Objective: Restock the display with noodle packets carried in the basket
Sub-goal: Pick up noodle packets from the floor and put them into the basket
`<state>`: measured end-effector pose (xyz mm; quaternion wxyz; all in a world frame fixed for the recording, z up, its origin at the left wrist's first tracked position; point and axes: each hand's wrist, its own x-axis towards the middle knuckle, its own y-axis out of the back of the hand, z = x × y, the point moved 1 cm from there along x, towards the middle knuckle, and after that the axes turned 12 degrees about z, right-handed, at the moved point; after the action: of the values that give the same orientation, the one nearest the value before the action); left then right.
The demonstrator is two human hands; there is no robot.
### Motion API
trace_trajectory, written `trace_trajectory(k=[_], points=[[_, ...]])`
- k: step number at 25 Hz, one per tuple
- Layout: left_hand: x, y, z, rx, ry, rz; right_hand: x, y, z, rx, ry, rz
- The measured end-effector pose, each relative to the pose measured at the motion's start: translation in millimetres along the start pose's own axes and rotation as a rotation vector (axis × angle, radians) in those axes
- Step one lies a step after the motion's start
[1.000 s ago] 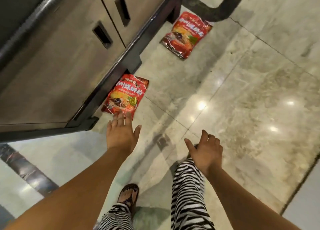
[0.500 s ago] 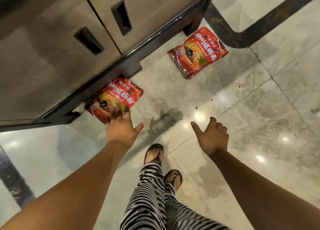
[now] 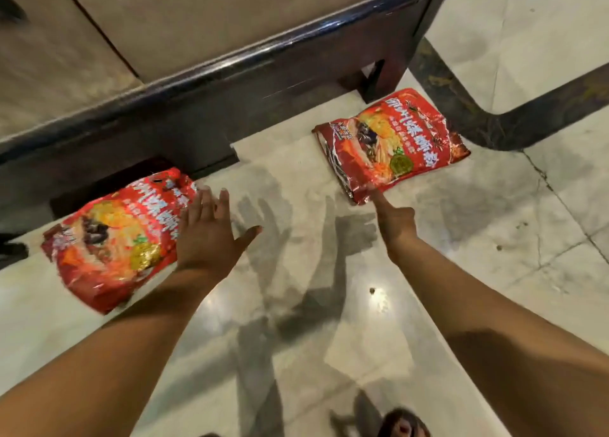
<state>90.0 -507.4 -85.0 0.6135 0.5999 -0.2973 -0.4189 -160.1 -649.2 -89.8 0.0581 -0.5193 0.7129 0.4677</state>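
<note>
Noodle packets on the floor (image 3: 296,305) beside the cabinet (image 3: 230,24): my left hand (image 3: 211,229) spread over the near packet (image 3: 112,235), right hand (image 3: 393,219) gripping nothing, forefinger (image 3: 379,200) touching a corner of the far packet (image 3: 392,143); I'd hook fingers under each edge before lifting

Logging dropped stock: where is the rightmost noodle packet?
Head view, right of centre: the rightmost noodle packet lies on the marble floor beside the cabinet's dark corner leg, the right hand pointing at its near corner.
</note>
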Motion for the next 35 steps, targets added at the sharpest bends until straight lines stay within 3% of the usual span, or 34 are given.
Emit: trace_trajectory(k=[4,6,10,14,18,20,23,29,31,35], points=[[42,-52,-15,0.074,-0.146,0.090,65,-38,-22,0.329,-0.056,0.011],[43,-67,-25,0.085,-0.138,0.125,80,-52,-24,0.347,-0.159,-0.004],[35,-72,-48,0.076,-0.207,0.140,113,-77,-28,0.387,-0.090,-0.151],[24,-47,-66,0.001,-0.054,0.177,109,-72,-26,0.529,-0.195,0.049],[13,-47,-92,0.063,-0.098,0.137,108,-77,-20,0.598,-0.267,-0.176],[13,-47,-108,0.107,-0.109,0.091,116,-72,-21,0.628,-0.209,-0.281],[15,-52,-120,0.154,-0.082,0.085,77,-44,-15,0.507,-0.133,-0.405],[28,-57,-135,0.109,0.048,0.082,22,-43,5,0.118,0.045,-0.845],[32,-55,-142,0.090,0.125,0.103,16,-60,7,0.020,0.068,-0.876],[43,-57,-166,0.061,0.242,0.085,15,-87,18,-0.072,0.162,-0.741]])
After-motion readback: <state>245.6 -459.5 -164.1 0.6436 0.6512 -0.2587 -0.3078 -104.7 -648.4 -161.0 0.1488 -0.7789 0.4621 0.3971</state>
